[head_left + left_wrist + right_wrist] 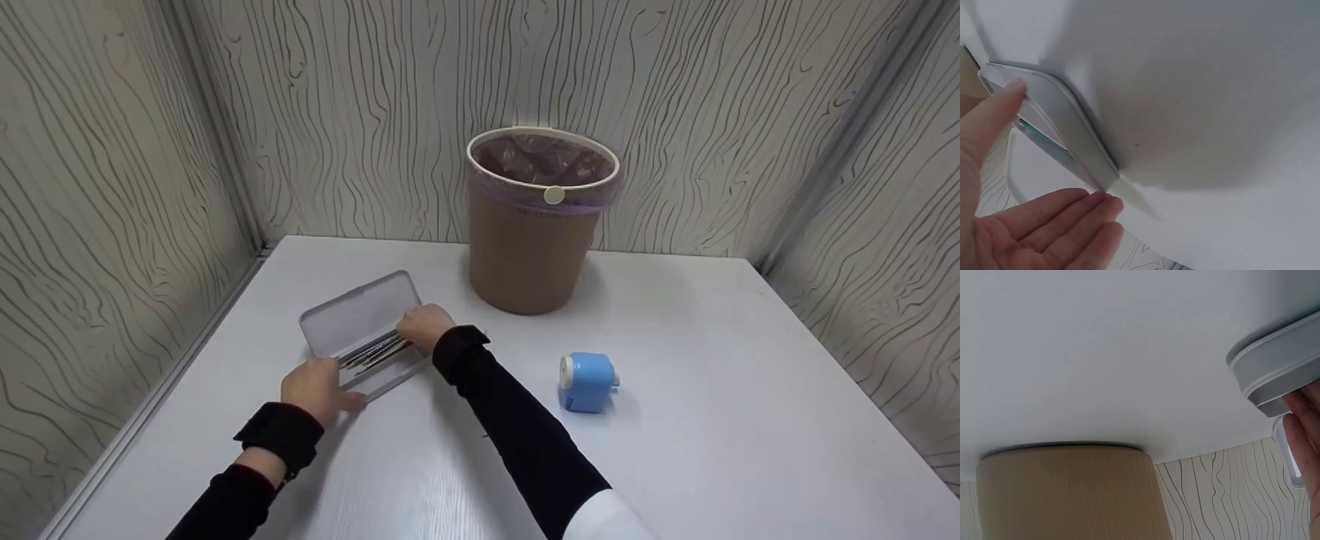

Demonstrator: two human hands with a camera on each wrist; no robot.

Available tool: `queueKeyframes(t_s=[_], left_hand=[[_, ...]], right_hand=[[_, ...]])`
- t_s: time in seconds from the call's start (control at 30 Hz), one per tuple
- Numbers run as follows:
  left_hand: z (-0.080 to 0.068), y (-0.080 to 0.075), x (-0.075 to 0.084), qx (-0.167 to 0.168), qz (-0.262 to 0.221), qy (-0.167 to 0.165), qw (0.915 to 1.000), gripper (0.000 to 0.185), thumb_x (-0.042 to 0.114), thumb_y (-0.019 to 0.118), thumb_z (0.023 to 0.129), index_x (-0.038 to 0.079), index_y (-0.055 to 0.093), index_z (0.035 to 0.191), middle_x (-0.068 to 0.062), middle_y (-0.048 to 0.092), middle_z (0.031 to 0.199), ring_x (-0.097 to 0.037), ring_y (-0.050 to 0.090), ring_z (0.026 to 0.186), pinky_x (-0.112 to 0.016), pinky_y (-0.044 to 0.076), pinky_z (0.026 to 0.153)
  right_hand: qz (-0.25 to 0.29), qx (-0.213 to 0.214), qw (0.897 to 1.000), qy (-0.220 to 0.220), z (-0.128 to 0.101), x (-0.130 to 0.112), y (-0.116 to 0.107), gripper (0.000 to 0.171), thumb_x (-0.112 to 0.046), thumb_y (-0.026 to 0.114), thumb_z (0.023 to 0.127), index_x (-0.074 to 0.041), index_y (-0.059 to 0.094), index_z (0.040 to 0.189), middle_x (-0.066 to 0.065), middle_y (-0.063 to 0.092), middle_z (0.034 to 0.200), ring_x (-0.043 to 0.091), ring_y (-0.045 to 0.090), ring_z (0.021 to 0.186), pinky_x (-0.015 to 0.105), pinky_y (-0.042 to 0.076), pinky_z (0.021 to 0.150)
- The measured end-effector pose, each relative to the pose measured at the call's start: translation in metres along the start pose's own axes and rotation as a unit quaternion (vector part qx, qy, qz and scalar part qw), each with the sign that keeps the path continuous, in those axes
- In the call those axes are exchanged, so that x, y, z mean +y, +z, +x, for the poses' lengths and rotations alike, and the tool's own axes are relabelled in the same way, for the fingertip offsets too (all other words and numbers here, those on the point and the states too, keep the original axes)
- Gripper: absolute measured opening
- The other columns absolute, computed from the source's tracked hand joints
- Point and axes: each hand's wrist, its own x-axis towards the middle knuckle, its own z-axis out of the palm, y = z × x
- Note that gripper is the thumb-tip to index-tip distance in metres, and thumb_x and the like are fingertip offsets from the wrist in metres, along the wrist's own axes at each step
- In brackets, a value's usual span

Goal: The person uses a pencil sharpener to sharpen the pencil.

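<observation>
Pencils, a thin dark bundle of them, lie lengthwise in the base of a flat translucent grey plastic pencil case that sits toward the left edge of the white desk, its hinged lid laid open flat toward the back-left corner. With the lid open this way the whole row of pencils is exposed from above, which is probably why both hands work at the base and not at the lid.

The left hand sits at the near short end of the case. The left wrist view shows the thumb pressed on the rim of the base and the other fingers straight and together just beside its rounded corner, so the hand is fairly open and seems to brace the case against sliding; it is not wrapped round anything.

The right hand lies over the far end of the pencils, fingers bent down onto them. Whether it pinches a pencil or only touches the bundle cannot be told; the right wrist view shows just a fingertip against the case's end.

A tan round plastic wastebin lined with a purplish bag stands at the back edge of the desk, well apart from the case. A small blue box-shaped pencil sharpener stands nearer the middle, to the right of the right forearm.
</observation>
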Motion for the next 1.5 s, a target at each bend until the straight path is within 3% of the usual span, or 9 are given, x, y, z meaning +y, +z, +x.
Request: queueKeyframes(t_s=[0.27,0.57,0.83,1.03,1.2,1.37,1.5], left_hand=[[-0.001,0.002,0.000,0.010,0.005,0.006,0.9999,0.048,0.025,0.094,0.069,-0.008,0.070,0.093,-0.021,0.074,0.082,-0.027,0.067,0.068,-0.047,0.056,0.064],[-0.001,0.003,-0.001,0.003,0.017,0.007,0.9998,0.047,0.025,0.092,0.071,-0.008,0.070,0.096,-0.019,0.074,0.078,-0.024,0.065,0.064,-0.043,0.055,0.060],[-0.004,-0.001,0.002,-0.016,0.017,-0.003,0.9997,0.041,0.027,0.090,0.074,-0.006,0.067,0.080,-0.015,0.069,0.071,-0.021,0.058,0.059,-0.041,0.053,0.056],[-0.004,0.002,0.004,-0.012,0.031,0.014,0.9993,0.039,0.027,0.089,0.075,-0.004,0.065,0.075,-0.013,0.067,0.067,-0.020,0.055,0.056,-0.041,0.052,0.053],[-0.004,0.004,0.011,0.002,0.044,0.028,0.9986,0.037,0.025,0.088,0.077,-0.004,0.064,0.074,-0.013,0.066,0.066,-0.020,0.054,0.056,-0.041,0.051,0.052],[-0.002,0.006,0.030,0.018,0.056,0.056,0.9967,0.040,0.027,0.088,0.079,-0.006,0.065,0.082,-0.018,0.068,0.073,-0.023,0.060,0.059,-0.043,0.054,0.054],[0.004,0.015,0.052,0.016,0.049,0.075,0.9958,0.044,0.033,0.088,0.079,-0.003,0.066,0.090,-0.018,0.072,0.081,-0.025,0.064,0.065,-0.043,0.055,0.057]], right_hand=[[0.003,-0.013,1.000,-0.007,-0.002,0.001,0.000,0.016,-0.005,0.073,0.087,-0.018,0.080,0.092,-0.003,0.080,0.091,0.013,0.074,0.079,0.027,0.062,0.070],[-0.007,0.025,1.000,-0.009,-0.008,0.005,0.007,0.016,-0.006,0.070,0.088,-0.018,0.079,0.086,-0.003,0.080,0.086,0.011,0.072,0.072,0.026,0.061,0.065],[0.021,0.047,0.999,-0.001,-0.027,0.016,-0.001,0.009,-0.009,0.070,0.086,-0.015,0.076,0.082,-0.001,0.079,0.082,0.014,0.073,0.071,0.029,0.061,0.066],[0.067,0.048,0.997,-0.003,-0.057,0.037,-0.012,0.005,-0.008,0.073,0.086,-0.009,0.077,0.084,0.004,0.079,0.086,0.020,0.074,0.074,0.032,0.060,0.067],[0.137,0.021,0.990,0.015,-0.091,0.061,-0.018,0.010,-0.017,0.079,0.086,-0.007,0.078,0.087,0.007,0.080,0.088,0.024,0.074,0.076,0.038,0.060,0.069],[0.192,-0.026,0.980,0.042,-0.128,0.084,-0.025,0.023,-0.024,0.079,0.089,-0.005,0.080,0.102,0.009,0.081,0.098,0.026,0.075,0.084,0.039,0.061,0.078],[0.223,-0.036,0.972,0.064,-0.157,0.101,-0.027,0.032,-0.031,0.080,0.089,-0.004,0.080,0.107,0.011,0.081,0.105,0.026,0.077,0.087,0.039,0.062,0.081]])
